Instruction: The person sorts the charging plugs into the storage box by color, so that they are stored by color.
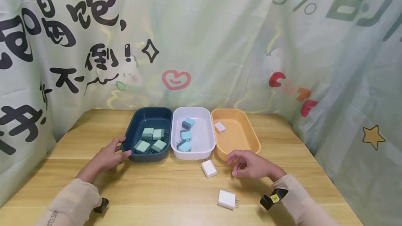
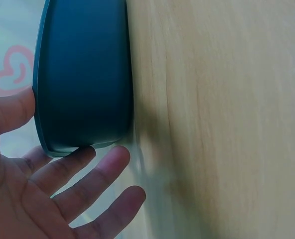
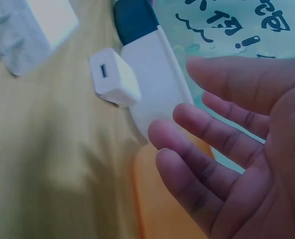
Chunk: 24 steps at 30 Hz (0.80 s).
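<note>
My left hand [image 1: 108, 154] touches the near left corner of a dark blue bin [image 1: 147, 158]; in the left wrist view the thumb meets the rim and the other fingers spread by the wall. That bin holds several pale green charger plugs [image 1: 158, 145]. Over the table in front of a yellow-orange bin [image 1: 240, 135] hovers my right hand [image 1: 249, 165], fingers loosely bent, nothing in them. One white charger plug [image 1: 208, 168] lies left of this hand, prongs toward the bins. A second white charger plug [image 1: 226, 199] lies nearer me, prongs pointing right. Inside the orange bin is a small white charger plug [image 1: 220, 127].
Between the blue and orange bins stands a white bin [image 1: 204, 142] with three light blue charger plugs [image 1: 186, 135]. All three bins form a row at the back of the wooden table [image 1: 150, 191]. A printed curtain [image 1: 213, 44] hangs behind and at both sides.
</note>
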Each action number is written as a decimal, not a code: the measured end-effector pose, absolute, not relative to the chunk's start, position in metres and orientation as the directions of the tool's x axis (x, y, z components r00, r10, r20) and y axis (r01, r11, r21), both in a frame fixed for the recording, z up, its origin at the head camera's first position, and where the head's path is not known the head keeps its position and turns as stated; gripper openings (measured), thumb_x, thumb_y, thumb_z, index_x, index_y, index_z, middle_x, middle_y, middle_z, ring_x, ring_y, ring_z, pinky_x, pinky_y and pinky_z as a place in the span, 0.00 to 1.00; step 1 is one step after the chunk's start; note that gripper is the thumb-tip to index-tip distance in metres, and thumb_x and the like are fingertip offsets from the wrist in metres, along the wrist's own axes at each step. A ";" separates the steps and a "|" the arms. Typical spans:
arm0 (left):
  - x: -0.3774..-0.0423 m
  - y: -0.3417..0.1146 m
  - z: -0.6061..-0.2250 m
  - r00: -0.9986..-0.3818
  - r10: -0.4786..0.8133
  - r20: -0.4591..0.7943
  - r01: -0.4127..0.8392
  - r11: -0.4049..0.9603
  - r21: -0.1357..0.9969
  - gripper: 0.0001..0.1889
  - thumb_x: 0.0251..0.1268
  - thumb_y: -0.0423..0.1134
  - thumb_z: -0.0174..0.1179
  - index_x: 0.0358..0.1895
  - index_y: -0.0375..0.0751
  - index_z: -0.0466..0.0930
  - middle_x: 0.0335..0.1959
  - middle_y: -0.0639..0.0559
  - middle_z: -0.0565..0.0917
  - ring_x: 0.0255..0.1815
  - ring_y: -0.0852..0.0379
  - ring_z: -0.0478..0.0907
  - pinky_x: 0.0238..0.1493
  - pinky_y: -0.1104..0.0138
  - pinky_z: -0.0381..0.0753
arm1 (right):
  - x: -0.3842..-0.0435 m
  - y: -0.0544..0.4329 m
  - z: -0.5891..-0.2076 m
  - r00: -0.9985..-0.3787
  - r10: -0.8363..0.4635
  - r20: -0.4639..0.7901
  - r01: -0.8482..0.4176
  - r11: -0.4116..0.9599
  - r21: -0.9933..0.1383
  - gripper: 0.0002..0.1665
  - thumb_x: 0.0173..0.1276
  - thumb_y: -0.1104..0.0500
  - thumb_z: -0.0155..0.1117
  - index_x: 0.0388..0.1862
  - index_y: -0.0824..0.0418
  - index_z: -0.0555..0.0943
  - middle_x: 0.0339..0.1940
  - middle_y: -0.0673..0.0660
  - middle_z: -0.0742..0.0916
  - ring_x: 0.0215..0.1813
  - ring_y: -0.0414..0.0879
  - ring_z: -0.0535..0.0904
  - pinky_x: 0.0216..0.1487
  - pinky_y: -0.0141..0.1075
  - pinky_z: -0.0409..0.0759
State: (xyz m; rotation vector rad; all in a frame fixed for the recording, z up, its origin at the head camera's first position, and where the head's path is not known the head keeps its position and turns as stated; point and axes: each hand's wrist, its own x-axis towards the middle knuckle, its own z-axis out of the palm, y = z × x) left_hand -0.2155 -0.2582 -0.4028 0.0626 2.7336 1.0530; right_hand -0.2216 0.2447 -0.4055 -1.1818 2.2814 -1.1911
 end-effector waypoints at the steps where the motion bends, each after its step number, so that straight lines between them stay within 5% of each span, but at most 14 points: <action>1: -0.216 -0.258 -0.403 -0.977 0.115 -0.182 -0.037 0.742 0.669 0.42 0.70 0.52 0.56 0.72 0.28 0.47 0.67 0.20 0.59 0.66 0.25 0.61 0.60 0.35 0.63 | -0.221 0.245 -0.408 -0.607 -0.790 0.085 -0.519 0.312 -0.796 0.22 0.62 0.66 0.69 0.53 0.71 0.73 0.46 0.69 0.81 0.38 0.44 0.84 0.40 0.39 0.83; 11: -0.217 -0.260 -0.406 -0.978 0.130 -0.163 -0.015 0.737 0.676 0.42 0.69 0.53 0.56 0.72 0.28 0.48 0.67 0.19 0.59 0.67 0.26 0.60 0.60 0.36 0.62 | -0.208 0.243 -0.419 -0.550 -0.832 -0.073 -0.365 0.319 -0.875 0.28 0.53 0.68 0.73 0.53 0.68 0.75 0.43 0.66 0.82 0.38 0.51 0.83 0.39 0.38 0.83; 24: -0.216 -0.259 -0.404 -0.978 0.131 -0.162 -0.014 0.735 0.678 0.41 0.69 0.52 0.57 0.72 0.27 0.48 0.67 0.19 0.58 0.67 0.25 0.60 0.60 0.36 0.62 | -0.199 0.239 -0.429 -0.499 -0.850 -0.171 -0.326 0.367 -0.871 0.33 0.47 0.66 0.78 0.54 0.59 0.77 0.46 0.52 0.83 0.39 0.41 0.80 0.39 0.37 0.83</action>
